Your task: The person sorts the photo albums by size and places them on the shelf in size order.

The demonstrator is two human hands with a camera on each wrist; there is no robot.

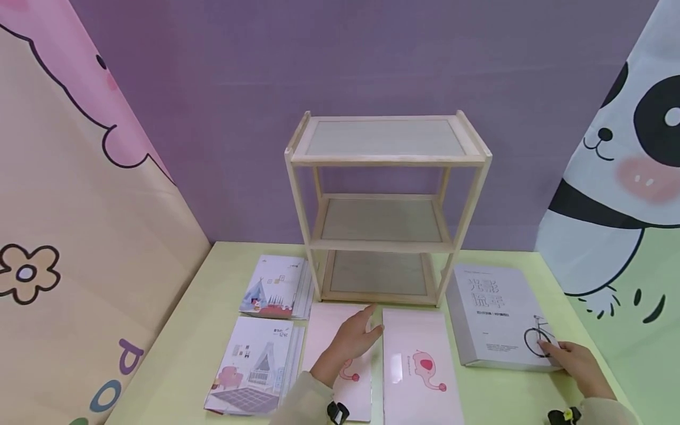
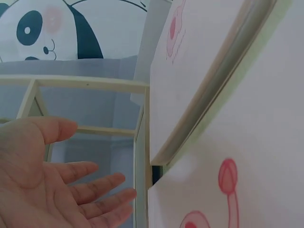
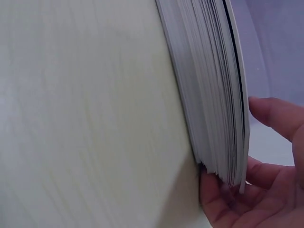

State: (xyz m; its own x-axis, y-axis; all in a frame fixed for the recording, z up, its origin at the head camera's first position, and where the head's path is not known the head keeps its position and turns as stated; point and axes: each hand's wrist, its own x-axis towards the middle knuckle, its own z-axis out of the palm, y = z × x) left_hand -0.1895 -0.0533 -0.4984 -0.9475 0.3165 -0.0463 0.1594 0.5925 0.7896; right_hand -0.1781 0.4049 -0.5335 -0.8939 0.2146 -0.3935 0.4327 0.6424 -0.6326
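A thick grey-white book (image 1: 496, 319) with a bicycle on its cover lies on the table at the right. My right hand (image 1: 578, 364) grips its lower right corner, thumb on the cover. In the right wrist view, the fingers (image 3: 218, 204) curl in at the page edges of the book (image 3: 209, 90). Over a white booklet with a pink elephant (image 1: 340, 354), partly hidden by the arm, hovers my left hand (image 1: 352, 337), fingers extended and holding nothing. A second elephant booklet (image 1: 419, 366) lies just right of it.
A three-tier wooden shelf (image 1: 382, 245) stands at the back middle of the pale green table (image 1: 186, 342). Two stacks of illustrated books, the far one (image 1: 273, 286) and the near one (image 1: 252, 363), lie at the left. A purple wall (image 1: 372, 59) rises behind.
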